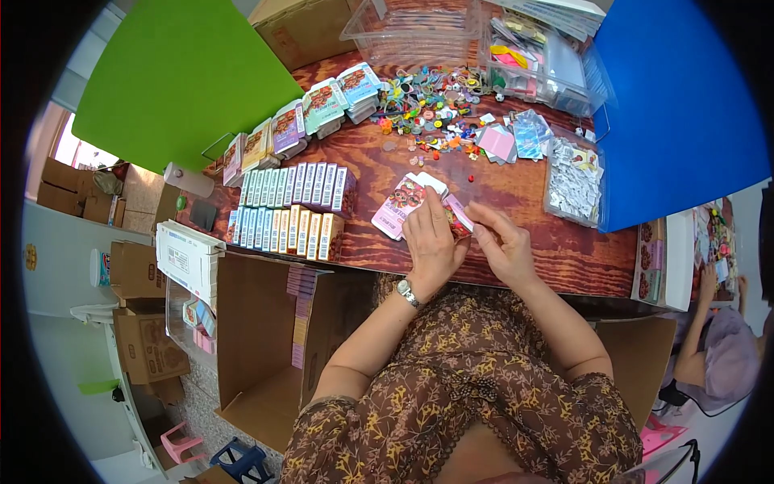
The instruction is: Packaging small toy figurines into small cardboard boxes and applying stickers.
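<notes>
A flat pink and white cardboard carton [393, 214] with red cartoon faces lies near the table's front edge. My left hand [430, 240] rests on its right part, fingers together and pressing down, with a wristwatch at the wrist. Just right of these fingers a pink side panel [457, 207] stands up at a slant; whether it belongs to the same carton I cannot tell. My right hand [505, 248] pinches the lower end of this panel between thumb and fingers. Part of the carton is hidden under my left hand.
Rows of small folded boxes [294, 230] stand at the left, with stacks of flat cartons [324, 105] behind. Small colourful trinkets [435, 109] lie scattered at the back. A clear tub of white packets [576, 181] stands right, by a blue panel [685, 113]. Another person [717, 355] sits far right.
</notes>
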`<state>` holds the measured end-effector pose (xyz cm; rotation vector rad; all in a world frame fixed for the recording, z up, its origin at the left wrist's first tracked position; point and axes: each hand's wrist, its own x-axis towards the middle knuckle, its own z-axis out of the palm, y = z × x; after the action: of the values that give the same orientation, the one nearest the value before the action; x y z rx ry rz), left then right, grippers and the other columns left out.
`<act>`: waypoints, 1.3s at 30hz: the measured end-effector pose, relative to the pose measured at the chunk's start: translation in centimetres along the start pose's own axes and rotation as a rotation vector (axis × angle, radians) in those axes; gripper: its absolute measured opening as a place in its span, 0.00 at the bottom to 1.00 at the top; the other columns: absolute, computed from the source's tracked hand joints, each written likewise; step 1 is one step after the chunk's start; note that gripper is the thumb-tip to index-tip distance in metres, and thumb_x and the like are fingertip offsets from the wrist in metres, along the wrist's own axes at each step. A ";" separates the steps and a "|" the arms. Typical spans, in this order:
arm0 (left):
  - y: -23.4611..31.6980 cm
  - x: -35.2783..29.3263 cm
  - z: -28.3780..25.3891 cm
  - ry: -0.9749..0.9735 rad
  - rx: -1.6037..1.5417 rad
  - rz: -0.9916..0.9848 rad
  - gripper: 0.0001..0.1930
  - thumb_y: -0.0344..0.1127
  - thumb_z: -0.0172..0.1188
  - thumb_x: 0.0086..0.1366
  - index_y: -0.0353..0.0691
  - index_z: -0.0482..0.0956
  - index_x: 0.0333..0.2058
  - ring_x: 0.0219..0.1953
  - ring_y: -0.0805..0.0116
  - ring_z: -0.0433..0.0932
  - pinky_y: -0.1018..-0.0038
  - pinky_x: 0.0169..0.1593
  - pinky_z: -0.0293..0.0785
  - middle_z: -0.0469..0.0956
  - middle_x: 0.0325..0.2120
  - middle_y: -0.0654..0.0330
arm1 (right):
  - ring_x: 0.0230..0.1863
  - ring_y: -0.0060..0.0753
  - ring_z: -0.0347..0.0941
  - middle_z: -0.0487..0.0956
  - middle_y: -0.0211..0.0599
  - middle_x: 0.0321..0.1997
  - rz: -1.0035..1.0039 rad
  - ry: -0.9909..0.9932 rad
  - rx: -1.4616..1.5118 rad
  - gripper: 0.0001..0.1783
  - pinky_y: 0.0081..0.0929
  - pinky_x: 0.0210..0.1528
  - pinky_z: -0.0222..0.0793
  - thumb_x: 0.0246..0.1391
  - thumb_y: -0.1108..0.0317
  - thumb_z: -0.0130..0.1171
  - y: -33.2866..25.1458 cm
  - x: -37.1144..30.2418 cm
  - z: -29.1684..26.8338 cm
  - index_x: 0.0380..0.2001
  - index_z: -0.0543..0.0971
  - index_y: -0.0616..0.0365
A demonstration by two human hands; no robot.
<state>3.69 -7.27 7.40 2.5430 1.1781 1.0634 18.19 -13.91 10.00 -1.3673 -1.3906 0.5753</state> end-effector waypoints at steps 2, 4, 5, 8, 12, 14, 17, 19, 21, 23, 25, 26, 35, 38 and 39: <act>0.0 0.0 0.0 -0.007 -0.001 -0.001 0.55 0.36 0.71 0.47 0.17 0.47 0.67 0.50 0.44 0.67 0.54 0.54 0.62 0.67 0.54 0.37 | 0.51 0.31 0.80 0.83 0.45 0.51 0.038 0.075 0.056 0.19 0.26 0.50 0.77 0.63 0.78 0.57 0.1 -0.4 0.7 0.57 0.77 0.66; 0.2 0.1 -0.1 0.014 0.038 0.039 0.57 0.35 0.72 0.44 0.16 0.47 0.67 0.50 0.44 0.66 0.53 0.55 0.60 0.66 0.54 0.38 | 0.52 0.32 0.80 0.83 0.46 0.52 0.040 0.076 0.016 0.19 0.27 0.51 0.77 0.63 0.78 0.56 -0.4 -0.5 0.8 0.57 0.76 0.66; 0.2 0.1 -0.2 0.012 0.038 0.037 0.57 0.35 0.72 0.44 0.16 0.47 0.67 0.50 0.44 0.66 0.53 0.55 0.60 0.66 0.54 0.38 | 0.53 0.34 0.80 0.82 0.47 0.52 0.038 0.076 -0.024 0.20 0.29 0.52 0.77 0.63 0.78 0.56 -0.6 -0.5 0.8 0.58 0.76 0.66; 0.2 0.0 -0.2 -0.021 0.053 0.030 0.58 0.34 0.72 0.42 0.16 0.46 0.67 0.50 0.45 0.65 0.52 0.56 0.59 0.64 0.55 0.38 | 0.52 0.38 0.81 0.82 0.48 0.52 -0.066 0.101 -0.139 0.19 0.30 0.52 0.77 0.64 0.78 0.56 -0.7 -0.5 1.0 0.58 0.76 0.66; -0.1 -0.2 0.2 -0.043 0.095 0.030 0.57 0.34 0.71 0.43 0.16 0.46 0.67 0.50 0.46 0.65 0.52 0.55 0.59 0.64 0.56 0.39 | 0.52 0.42 0.81 0.82 0.50 0.52 -0.082 0.102 -0.180 0.20 0.31 0.53 0.76 0.64 0.77 0.56 -0.8 -1.0 1.6 0.58 0.75 0.66; -0.1 -0.1 0.4 -0.034 0.116 0.027 0.57 0.35 0.70 0.45 0.16 0.46 0.67 0.50 0.47 0.65 0.52 0.55 0.58 0.65 0.56 0.39 | 0.54 0.44 0.80 0.82 0.51 0.52 -0.170 0.127 -0.270 0.21 0.32 0.54 0.76 0.63 0.78 0.56 -1.1 -1.3 2.1 0.59 0.74 0.66; 0.3 0.2 0.4 -0.004 0.108 0.019 0.55 0.35 0.68 0.47 0.16 0.46 0.68 0.49 0.47 0.65 0.53 0.55 0.59 0.65 0.55 0.40 | 0.59 0.51 0.76 0.78 0.56 0.57 -0.016 0.062 -0.013 0.23 0.38 0.60 0.72 0.63 0.75 0.56 -0.5 -1.3 1.7 0.62 0.72 0.66; 0.9 0.5 0.2 -0.038 0.071 -0.018 0.51 0.34 0.65 0.50 0.16 0.47 0.68 0.48 0.47 0.66 0.55 0.54 0.60 0.66 0.54 0.40 | 0.60 0.50 0.76 0.77 0.56 0.59 0.011 0.058 0.014 0.24 0.37 0.59 0.73 0.65 0.74 0.55 -0.2 -0.6 1.0 0.62 0.71 0.66; 1.3 0.7 0.8 -0.018 0.104 0.014 0.50 0.34 0.64 0.52 0.16 0.47 0.67 0.47 0.47 0.66 0.55 0.52 0.60 0.67 0.53 0.40 | 0.60 0.48 0.76 0.76 0.57 0.61 0.038 0.056 0.045 0.24 0.36 0.58 0.73 0.66 0.72 0.53 0.2 0.3 0.5 0.63 0.70 0.67; 1.6 1.1 1.8 0.002 0.134 0.052 0.48 0.34 0.63 0.53 0.16 0.48 0.67 0.46 0.47 0.67 0.56 0.51 0.61 0.68 0.52 0.40 | 0.64 0.55 0.71 0.72 0.61 0.64 -0.054 -0.012 -0.120 0.25 0.39 0.63 0.69 0.66 0.71 0.53 0.6 1.1 0.4 0.64 0.68 0.67; 1.9 1.5 2.6 0.057 0.195 0.029 0.46 0.35 0.61 0.55 0.16 0.49 0.67 0.45 0.48 0.67 0.56 0.49 0.61 0.68 0.51 0.40 | 0.66 0.55 0.70 0.70 0.61 0.66 -0.097 0.015 -0.109 0.25 0.39 0.63 0.69 0.67 0.69 0.52 1.5 1.2 0.3 0.64 0.69 0.67; 2.1 1.6 2.7 0.023 0.207 0.016 0.45 0.35 0.61 0.56 0.15 0.50 0.66 0.47 0.46 0.68 0.56 0.51 0.61 0.68 0.52 0.39 | 0.66 0.55 0.70 0.70 0.60 0.66 -0.091 0.023 -0.063 0.24 0.39 0.64 0.69 0.68 0.69 0.52 2.0 1.2 0.1 0.64 0.69 0.66; 2.8 3.1 2.9 -0.089 0.000 -0.050 0.54 0.33 0.73 0.45 0.24 0.51 0.68 0.51 0.46 0.73 0.57 0.54 0.70 0.71 0.53 0.41 | 0.65 0.50 0.71 0.73 0.56 0.64 -0.076 -0.025 0.093 0.23 0.36 0.65 0.66 0.69 0.70 0.50 4.1 3.1 -3.0 0.64 0.71 0.64; 2.9 2.2 3.9 -0.098 0.044 -0.092 0.54 0.32 0.73 0.44 0.25 0.51 0.68 0.51 0.44 0.74 0.59 0.53 0.73 0.71 0.53 0.41 | 0.65 0.50 0.71 0.74 0.55 0.63 -0.061 -0.061 0.130 0.22 0.36 0.65 0.66 0.69 0.69 0.50 4.3 3.3 -3.3 0.64 0.71 0.63; 3.0 1.8 4.4 -0.108 0.051 -0.117 0.54 0.33 0.73 0.44 0.24 0.51 0.68 0.51 0.44 0.74 0.59 0.53 0.73 0.71 0.53 0.41 | 0.64 0.50 0.71 0.74 0.54 0.62 -0.031 -0.077 0.131 0.22 0.37 0.65 0.66 0.69 0.68 0.50 4.4 3.3 -3.4 0.63 0.72 0.63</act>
<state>9.23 -7.38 6.33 2.4982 1.3229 0.8700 23.69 -10.95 8.34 -1.2279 -1.4084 0.6924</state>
